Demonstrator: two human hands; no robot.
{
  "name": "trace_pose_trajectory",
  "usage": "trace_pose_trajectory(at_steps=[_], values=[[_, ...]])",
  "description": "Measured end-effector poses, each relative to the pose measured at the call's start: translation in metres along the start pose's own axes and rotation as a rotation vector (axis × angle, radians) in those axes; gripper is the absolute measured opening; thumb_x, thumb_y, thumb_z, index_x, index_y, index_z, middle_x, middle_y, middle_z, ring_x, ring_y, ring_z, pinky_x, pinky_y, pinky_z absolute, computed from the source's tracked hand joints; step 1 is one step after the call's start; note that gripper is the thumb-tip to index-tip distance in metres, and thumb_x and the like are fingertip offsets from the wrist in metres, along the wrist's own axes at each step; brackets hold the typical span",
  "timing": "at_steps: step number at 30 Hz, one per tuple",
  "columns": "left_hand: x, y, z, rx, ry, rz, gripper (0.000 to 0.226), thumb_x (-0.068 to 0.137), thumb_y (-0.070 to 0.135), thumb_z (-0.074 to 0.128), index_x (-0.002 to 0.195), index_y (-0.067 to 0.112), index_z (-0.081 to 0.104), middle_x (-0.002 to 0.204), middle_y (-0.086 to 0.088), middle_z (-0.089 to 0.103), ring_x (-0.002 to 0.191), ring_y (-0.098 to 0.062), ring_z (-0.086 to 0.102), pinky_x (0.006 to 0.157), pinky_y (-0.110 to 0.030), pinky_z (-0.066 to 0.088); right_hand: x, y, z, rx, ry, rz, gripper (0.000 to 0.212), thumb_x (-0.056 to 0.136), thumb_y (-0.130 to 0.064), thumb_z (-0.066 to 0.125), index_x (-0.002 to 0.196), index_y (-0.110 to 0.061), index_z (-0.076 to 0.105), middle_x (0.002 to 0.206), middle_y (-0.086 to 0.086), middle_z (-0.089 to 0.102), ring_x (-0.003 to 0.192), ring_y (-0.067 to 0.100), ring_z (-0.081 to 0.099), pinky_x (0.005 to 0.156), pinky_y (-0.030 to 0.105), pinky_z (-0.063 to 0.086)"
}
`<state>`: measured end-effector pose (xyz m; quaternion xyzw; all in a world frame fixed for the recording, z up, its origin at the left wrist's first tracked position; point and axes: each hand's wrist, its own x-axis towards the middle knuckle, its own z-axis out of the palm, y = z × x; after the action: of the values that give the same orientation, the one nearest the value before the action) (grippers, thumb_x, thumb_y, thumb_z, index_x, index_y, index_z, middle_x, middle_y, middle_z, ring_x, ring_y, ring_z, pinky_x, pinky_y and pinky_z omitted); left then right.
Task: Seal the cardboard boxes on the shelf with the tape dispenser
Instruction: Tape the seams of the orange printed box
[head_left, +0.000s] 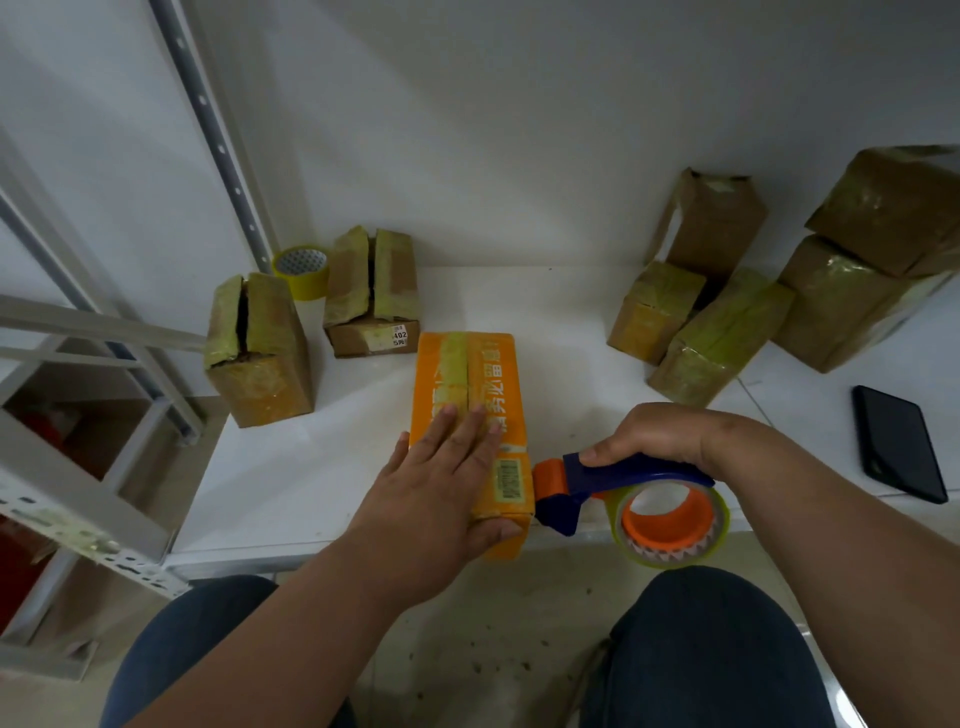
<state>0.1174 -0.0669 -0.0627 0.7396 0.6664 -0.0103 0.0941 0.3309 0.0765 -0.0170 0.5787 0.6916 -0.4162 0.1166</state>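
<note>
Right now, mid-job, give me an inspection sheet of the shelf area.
Surface: white shelf, a few dark specks.
Job's things: orange box at the front edge, tape strip along its top seam; tape dispenser beside its near end.
Clutter: two split-topped brown boxes at left, spare tape roll behind them; taped boxes piled at right; black phone far right.
Grippers: left hand pressed flat on the orange box; right hand grips the dispenser handle.
Cables: nothing seen.
Surroundings: white wall, grey shelf posts at left, floor below.
</note>
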Motion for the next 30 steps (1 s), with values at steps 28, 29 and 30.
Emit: trace_pose_trajectory(at_steps=[28,29,30], values=[[-0.017,0.011,-0.020,-0.210,0.119,-0.239,0.080,0.074,0.081,0.047,0.138,0.039,0.024,0.159,0.011,0.012,0.149,-0.020,0.003,0.116,-0.061,0.018,-0.061,0.006,0.020,0.315,0.839,-0.316,0.037,0.083,-0.043,0.068,0.067,-0.010,0.061,0.057,0.003,0.059,0.052,0.015,0.054,0.051,0.024,0.034],[-0.018,0.009,-0.020,-0.207,0.128,-0.235,0.078,0.077,0.077,0.049,0.139,0.038,0.023,0.159,0.011,0.012,0.149,-0.019,0.003,0.116,-0.059,0.020,-0.063,0.006,0.021,0.302,0.844,-0.324,0.038,0.083,-0.041,0.069,0.065,-0.010,0.059,0.056,0.002,0.058,0.051,0.015,0.052,0.051,0.023,0.033],[-0.019,0.006,-0.021,-0.194,0.131,-0.217,0.075,0.079,0.072,0.051,0.140,0.037,0.023,0.159,0.011,0.011,0.149,-0.018,0.004,0.117,-0.057,0.020,-0.065,0.007,0.021,0.299,0.842,-0.334,0.038,0.082,-0.041,0.070,0.064,-0.010,0.058,0.054,0.001,0.057,0.050,0.015,0.051,0.051,0.024,0.032]])
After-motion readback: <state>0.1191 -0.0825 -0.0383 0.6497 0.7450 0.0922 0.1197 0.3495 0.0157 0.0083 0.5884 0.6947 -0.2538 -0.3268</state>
